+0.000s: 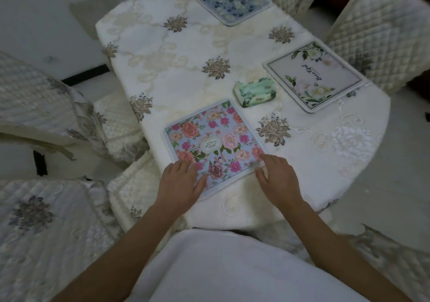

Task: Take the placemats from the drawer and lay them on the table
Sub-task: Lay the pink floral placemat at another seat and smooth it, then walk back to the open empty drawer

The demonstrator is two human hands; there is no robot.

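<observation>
Head view shows the left hand's (pixel 180 180) fingers (pixel 183 164) lying straight and a little apart on the near left corner of the pink mat (pixel 214 143). The right hand's (pixel 278 178) fingers (pixel 272 158) rest relaxed and spread on its near right edge, with the thumb beside it on the cloth. Neither hand grips anything; both only press or touch. The pink mat lies flat on the desk (pixel 186 46), near the edge closest to the person and a bit turned.

Further out, a white mat (pixel 314 76) lies at the right side and a blue mat (pixel 233 1) at the far end, well apart from each other. So three mats are laid, and I judge the task is almost done; perhaps only straightening is left. The drawer is not in view, so I cannot tell if more mats remain.

A green tissue pack (pixel 254 92) sits between the pink and white mats. The desk has an embroidered cream cloth. Quilted chairs (pixel 377 34) stand around it on a pale floor (pixel 35 11), and the light is dim.
</observation>
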